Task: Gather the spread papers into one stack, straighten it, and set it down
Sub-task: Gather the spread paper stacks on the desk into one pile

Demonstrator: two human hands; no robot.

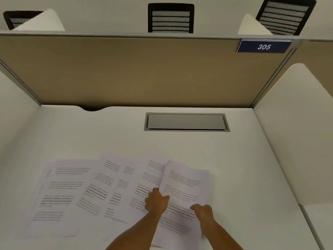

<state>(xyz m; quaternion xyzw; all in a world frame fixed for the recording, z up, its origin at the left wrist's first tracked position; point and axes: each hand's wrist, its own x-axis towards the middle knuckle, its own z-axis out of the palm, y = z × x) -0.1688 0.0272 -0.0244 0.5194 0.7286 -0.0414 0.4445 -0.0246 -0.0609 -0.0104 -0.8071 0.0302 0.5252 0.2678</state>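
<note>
Several printed white papers (86, 192) lie fanned out and overlapping across the near half of the white desk (108, 134). The rightmost sheet (187, 181) lies on top of the others, its left edge slightly raised. My left hand (156, 201) grips that left edge, thumb on top of the paper. My right hand (202, 212) rests on the same sheet's lower right part, fingers curled down onto it. Both forearms enter from the bottom of the view.
A grey cable hatch (186, 122) is set into the desk behind the papers. A tan partition (135, 69) closes the back, with a blue "305" sign (264, 46). White side panels (297, 132) flank the desk. Black mesh chairs (170, 18) stand beyond.
</note>
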